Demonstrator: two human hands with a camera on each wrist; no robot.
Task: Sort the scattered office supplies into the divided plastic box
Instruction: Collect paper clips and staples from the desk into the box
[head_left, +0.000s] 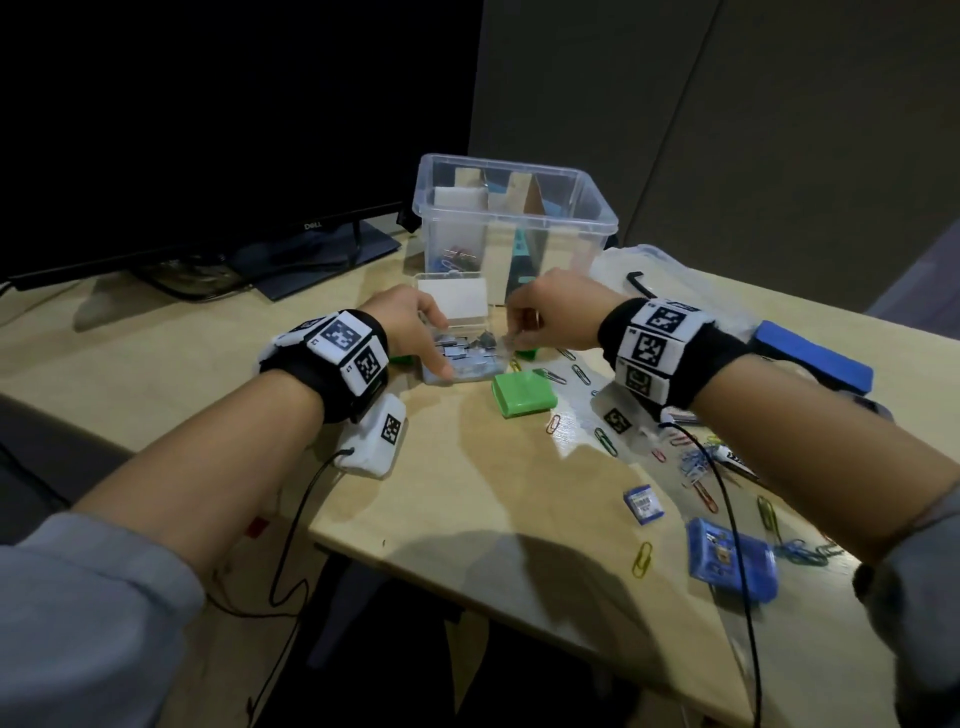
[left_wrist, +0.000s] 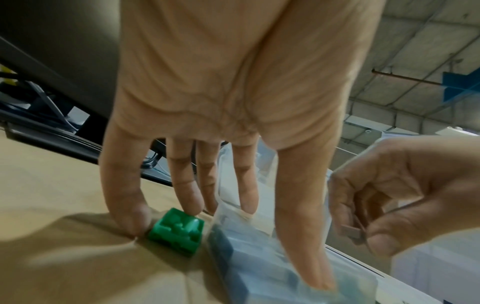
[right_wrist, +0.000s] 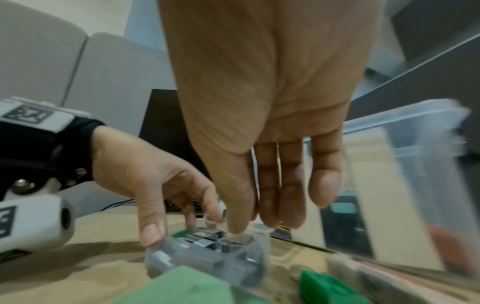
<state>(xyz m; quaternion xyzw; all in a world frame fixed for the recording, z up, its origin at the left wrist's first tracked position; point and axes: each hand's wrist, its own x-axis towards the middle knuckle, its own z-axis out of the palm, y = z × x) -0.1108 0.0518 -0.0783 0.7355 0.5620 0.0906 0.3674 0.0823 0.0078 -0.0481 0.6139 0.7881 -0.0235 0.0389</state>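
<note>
The divided clear plastic box (head_left: 514, 218) stands at the back of the desk. Just in front of it lies a small clear staple case (head_left: 467, 361) with its lid (head_left: 452, 306) raised and grey staple strips inside. My left hand (head_left: 436, 348) grips the case's left side, with the thumb on its near edge (left_wrist: 318, 281) and the fingers at the far side. My right hand (head_left: 511, 338) hovers over the case's right end and pinches a small grey staple strip (left_wrist: 353, 234). In the right wrist view its thumb (right_wrist: 233, 224) touches the staples.
A green box (head_left: 522, 392) lies right of the case, with small green pieces (left_wrist: 178, 232) beside it. Paper clips (head_left: 605, 441), a small blue box (head_left: 643, 503) and a blue case (head_left: 730, 558) lie at the right. A monitor (head_left: 208, 130) stands at the back left.
</note>
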